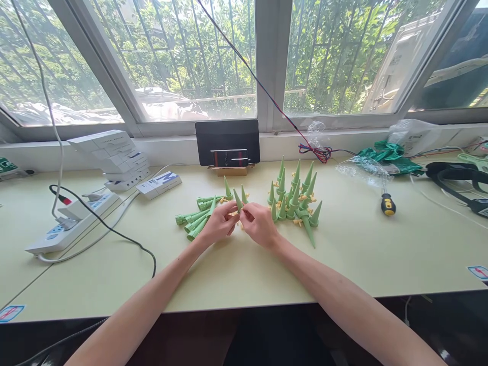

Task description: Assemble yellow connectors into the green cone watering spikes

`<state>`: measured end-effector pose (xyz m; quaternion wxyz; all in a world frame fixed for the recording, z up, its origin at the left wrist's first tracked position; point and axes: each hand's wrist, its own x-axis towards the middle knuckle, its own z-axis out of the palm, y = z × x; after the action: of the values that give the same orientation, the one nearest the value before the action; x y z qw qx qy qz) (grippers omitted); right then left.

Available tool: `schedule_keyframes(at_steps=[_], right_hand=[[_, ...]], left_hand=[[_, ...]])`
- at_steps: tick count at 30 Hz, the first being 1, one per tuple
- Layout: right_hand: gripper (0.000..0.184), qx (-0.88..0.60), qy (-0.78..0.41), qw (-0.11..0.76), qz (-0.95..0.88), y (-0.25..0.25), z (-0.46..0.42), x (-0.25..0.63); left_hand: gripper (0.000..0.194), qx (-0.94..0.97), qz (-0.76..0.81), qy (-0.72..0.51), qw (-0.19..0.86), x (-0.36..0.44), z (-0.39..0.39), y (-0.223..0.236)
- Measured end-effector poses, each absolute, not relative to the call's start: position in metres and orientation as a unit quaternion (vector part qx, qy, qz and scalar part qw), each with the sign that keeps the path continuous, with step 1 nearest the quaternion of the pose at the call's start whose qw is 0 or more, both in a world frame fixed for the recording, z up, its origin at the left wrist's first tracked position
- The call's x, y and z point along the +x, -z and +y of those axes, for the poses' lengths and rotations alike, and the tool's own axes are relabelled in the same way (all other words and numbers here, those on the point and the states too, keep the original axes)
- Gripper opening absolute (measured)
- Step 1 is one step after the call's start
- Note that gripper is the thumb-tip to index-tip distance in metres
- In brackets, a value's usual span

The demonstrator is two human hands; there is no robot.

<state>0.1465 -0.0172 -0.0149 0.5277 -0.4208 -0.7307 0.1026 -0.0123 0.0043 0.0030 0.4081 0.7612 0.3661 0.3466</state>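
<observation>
My left hand point(218, 223) and my right hand point(260, 223) meet over the middle of the pale green table point(267, 274). Between their fingertips they pinch one green cone-shaped spike point(238, 199), point up, with a small yellow piece at its base. A pile of green spikes point(194, 219) lies flat just left of my left hand. A group of upright green spikes point(293, 195) with yellow fittings stands just right of my right hand, and one spike lies flat at its front.
A tablet point(227, 141) leans on a wooden stand at the back. A white power strip point(72, 221) with a black cable lies left, beside stacked white boxes point(114, 155). A screwdriver point(388, 202), plastic bags point(362, 165), wires and black headphones point(457, 175) sit right.
</observation>
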Motion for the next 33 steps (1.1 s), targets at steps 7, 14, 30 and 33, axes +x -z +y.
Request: schedule_keyframes(at_steps=[7, 14, 30, 33], right_hand=[[0.024, -0.422, -0.108, 0.532, -0.726, 0.0149, -0.0169, 0.1458], [0.025, -0.426, -0.123, 0.536, -0.718, 0.0136, -0.0173, 0.1458], [0.025, -0.416, -0.098, 0.527, -0.734, 0.0146, -0.0163, 0.1468], [0.025, -0.406, -0.090, 0.529, -0.740, 0.0163, -0.0150, 0.1472]], left_hand=[[0.032, 0.763, 0.368, -0.346, 0.404, -0.0121, 0.0034, -0.0041], [0.031, 0.763, 0.364, -0.351, 0.403, -0.0121, 0.0046, -0.0030], [0.033, 0.756, 0.356, -0.349, 0.424, -0.0129, 0.0066, -0.0024], [0.032, 0.755, 0.354, -0.350, 0.427, -0.0133, 0.0065, -0.0015]])
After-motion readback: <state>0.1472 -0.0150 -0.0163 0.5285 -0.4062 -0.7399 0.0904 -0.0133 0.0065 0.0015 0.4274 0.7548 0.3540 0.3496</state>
